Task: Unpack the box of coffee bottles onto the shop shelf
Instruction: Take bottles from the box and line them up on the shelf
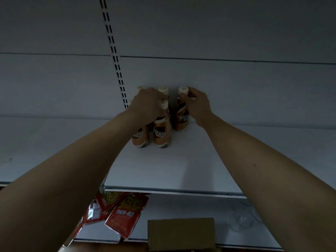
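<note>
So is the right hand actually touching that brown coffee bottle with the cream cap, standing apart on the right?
Touching. The head view shows the right hand wrapped around the brown coffee bottle's neck, fingers just under its cream cap.

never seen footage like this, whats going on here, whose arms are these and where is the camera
The camera sits on a person's head, looking forward and down, so the two bare arms are the wearer's own. They are stocking a white shop shelf. The left hand rests on a cluster of coffee bottles; the right hand grips a separate bottle near its cap. On the shelf below lie red snack packets, and a cardboard box stands at the bottom edge.
</note>
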A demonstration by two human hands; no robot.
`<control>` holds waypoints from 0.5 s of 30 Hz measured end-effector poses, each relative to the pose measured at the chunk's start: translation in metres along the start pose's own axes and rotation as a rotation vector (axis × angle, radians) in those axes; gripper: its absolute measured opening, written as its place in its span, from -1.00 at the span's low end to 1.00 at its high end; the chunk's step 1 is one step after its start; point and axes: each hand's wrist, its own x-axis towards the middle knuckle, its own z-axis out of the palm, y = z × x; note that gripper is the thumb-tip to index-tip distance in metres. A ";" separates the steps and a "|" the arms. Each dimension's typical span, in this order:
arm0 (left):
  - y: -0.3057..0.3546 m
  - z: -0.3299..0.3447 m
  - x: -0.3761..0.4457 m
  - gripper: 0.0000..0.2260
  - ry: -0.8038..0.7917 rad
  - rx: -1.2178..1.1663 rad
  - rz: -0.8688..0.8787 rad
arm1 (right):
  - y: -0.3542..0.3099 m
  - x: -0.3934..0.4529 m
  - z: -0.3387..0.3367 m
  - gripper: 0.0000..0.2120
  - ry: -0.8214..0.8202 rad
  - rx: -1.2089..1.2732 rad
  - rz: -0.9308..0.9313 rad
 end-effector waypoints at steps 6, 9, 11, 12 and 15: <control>0.007 -0.001 -0.007 -0.62 -0.011 0.019 0.011 | -0.003 0.006 -0.002 -0.70 -0.065 -0.149 0.030; 0.015 -0.002 -0.015 -0.64 -0.025 0.020 -0.012 | -0.008 -0.001 -0.006 -0.49 -0.107 -0.153 0.146; 0.019 -0.003 -0.020 -0.58 -0.050 0.003 -0.048 | -0.015 -0.009 -0.012 -0.39 -0.129 -0.170 0.180; 0.021 -0.004 -0.022 -0.57 -0.054 -0.006 -0.060 | -0.018 -0.013 -0.016 -0.42 -0.136 -0.195 0.170; 0.025 -0.009 -0.026 -0.50 -0.029 -0.030 -0.095 | -0.031 -0.023 -0.031 -0.54 -0.143 -0.284 0.126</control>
